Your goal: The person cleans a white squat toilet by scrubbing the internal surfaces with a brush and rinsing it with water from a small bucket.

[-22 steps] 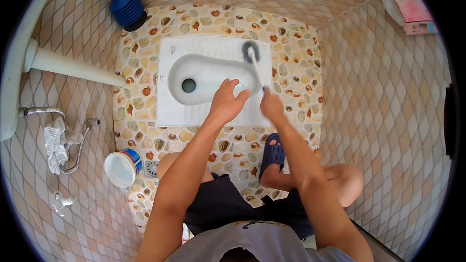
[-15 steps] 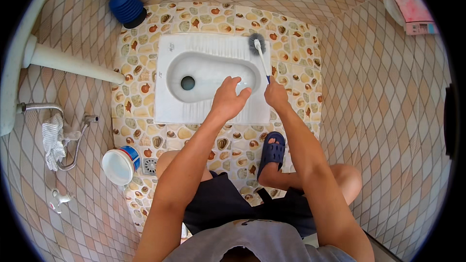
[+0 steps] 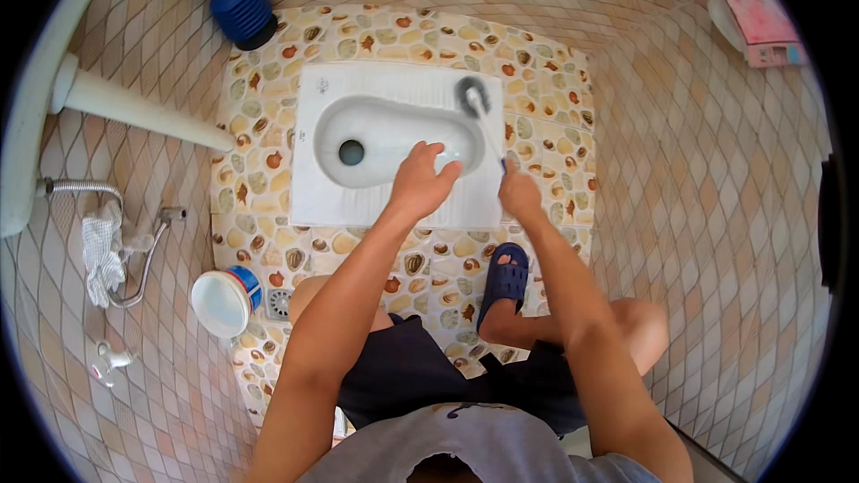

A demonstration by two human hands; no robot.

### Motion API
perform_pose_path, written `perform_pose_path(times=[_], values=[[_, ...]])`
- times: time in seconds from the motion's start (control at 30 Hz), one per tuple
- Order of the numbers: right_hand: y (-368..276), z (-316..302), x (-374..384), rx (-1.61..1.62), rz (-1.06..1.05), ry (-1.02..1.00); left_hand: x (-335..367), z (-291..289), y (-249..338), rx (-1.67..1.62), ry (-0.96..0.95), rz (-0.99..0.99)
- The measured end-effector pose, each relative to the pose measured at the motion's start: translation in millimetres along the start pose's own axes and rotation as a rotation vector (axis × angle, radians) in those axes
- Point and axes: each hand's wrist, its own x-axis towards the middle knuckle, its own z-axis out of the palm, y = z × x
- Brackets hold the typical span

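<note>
My right hand (image 3: 521,195) is wrapped round the handle of a toilet brush (image 3: 484,122). Its round grey bristle head, smeared by motion, is at the far right corner of a white squat toilet (image 3: 310,206) set in the floor; whether the bristles touch the ceramic I cannot tell. Over the near side of the toilet's basin hovers my left hand (image 3: 426,181), fingers and thumb apart with nothing between them. A dark round drain hole (image 3: 351,152) shows at the basin's left end.
A white bucket (image 3: 221,304) stands by a floor drain (image 3: 279,304) on the left. A blue plunger (image 3: 242,11) is in the far left corner. A pale pipe (image 3: 143,110) slants in from the left wall, above a hose with a cloth (image 3: 104,255). A pink tissue pack (image 3: 757,11) sits far right.
My right hand has come a little nearer to me and to the right, and the brush head has moved slightly nearer. The left hand keeps its place over the basin. The view has shifted slightly.
</note>
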Motion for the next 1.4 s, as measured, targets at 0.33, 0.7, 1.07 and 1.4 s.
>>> perform_pose_path(times=[0.33,0.7,1.07,1.4], values=[[-54.0,10.7,34.8,0.141,-0.174,-0.041,-13.7,2.0,15.2,0.025,-0.048,0.024],[-74.3,23.0,6.2,0.149,-0.139,-0.119,-13.5,-1.6,17.5,-0.003,-0.021,0.016],[-54.1,41.8,-4.1,0.081,-0.162,-0.082,-22.7,-10.6,3.2,0.044,0.032,0.033],[-101.1,60.2,26.5,0.135,-0.269,-0.044,-24.2,-27.2,20.2,0.028,-0.077,-0.005]])
